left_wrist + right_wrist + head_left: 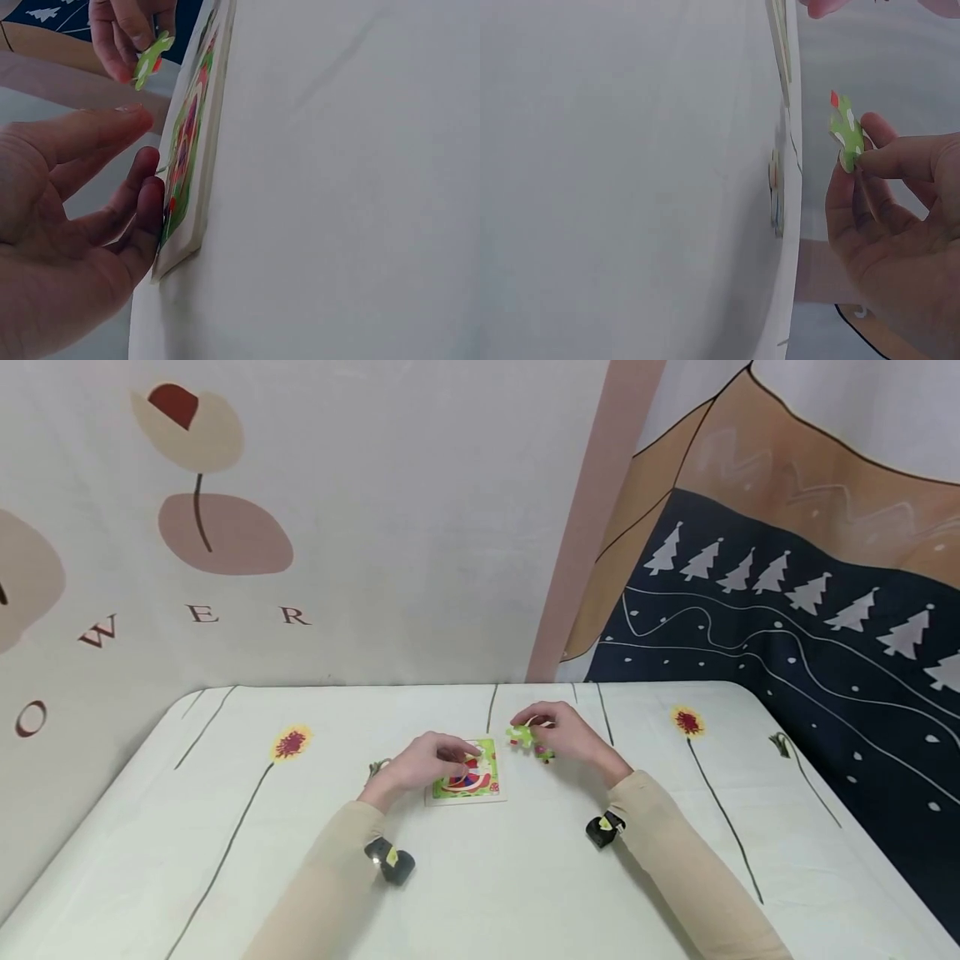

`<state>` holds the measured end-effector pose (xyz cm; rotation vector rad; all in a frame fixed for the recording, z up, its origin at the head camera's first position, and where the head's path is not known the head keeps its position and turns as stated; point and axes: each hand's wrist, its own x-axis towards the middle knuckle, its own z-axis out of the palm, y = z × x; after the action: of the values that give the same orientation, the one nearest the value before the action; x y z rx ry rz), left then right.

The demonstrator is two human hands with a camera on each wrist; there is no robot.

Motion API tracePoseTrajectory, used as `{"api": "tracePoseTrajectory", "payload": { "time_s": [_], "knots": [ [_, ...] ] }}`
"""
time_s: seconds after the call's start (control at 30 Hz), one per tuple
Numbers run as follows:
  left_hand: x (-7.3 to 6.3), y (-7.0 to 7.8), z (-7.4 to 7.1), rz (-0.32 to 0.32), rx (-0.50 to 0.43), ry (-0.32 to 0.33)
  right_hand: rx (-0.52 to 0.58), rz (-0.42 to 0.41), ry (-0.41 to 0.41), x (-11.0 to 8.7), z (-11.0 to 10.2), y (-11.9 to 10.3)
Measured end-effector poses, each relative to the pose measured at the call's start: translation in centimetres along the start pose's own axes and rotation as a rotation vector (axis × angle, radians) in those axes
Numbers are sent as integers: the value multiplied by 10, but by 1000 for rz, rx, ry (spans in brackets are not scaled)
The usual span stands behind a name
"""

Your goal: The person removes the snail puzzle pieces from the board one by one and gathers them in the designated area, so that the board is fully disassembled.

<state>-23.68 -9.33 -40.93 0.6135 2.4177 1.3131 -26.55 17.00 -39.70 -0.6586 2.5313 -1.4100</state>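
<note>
My right hand (564, 732) pinches a green wooden puzzle piece (847, 135) with white patches and a red tip, between thumb and fingers. It is held up off the table, to the right of the puzzle board (491, 768). The board is a flat square with a green border and a red, white and blue picture. Over its left part is my left hand (427, 762), thumb and fingers apart with nothing between them. In the left wrist view its lower fingertips (150, 199) are right at the board's face. My left hand hides part of the picture.
A second small colourful piece (543, 753) lies on the table below my right hand. The white tablecloth (510, 877) has printed flowers. A patterned cloth (420, 543) hangs behind the table's far edge.
</note>
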Motion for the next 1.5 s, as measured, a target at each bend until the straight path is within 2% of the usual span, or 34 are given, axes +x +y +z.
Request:
{"api": "tracePoseTrajectory", "payload": {
  "time_s": [0.23,0.4,0.5,0.67,0.97,1.5],
  "knots": [
    [2,-1,2,-9,6,6,-73,1,35,-5,-8,4],
    [3,-1,5,-33,27,-10,-80,-11,50,-10,-14,10],
    [4,-3,6,-22,38,-13,-84,-10,51,-12,-17,14],
    [3,-5,8,-24,57,8,-92,9,62,-16,-23,16],
    [2,-3,11,-45,59,39,-108,56,63,-23,-30,20],
    [1,-5,11,-42,73,32,-173,79,43,-29,-40,30]
  ]
}}
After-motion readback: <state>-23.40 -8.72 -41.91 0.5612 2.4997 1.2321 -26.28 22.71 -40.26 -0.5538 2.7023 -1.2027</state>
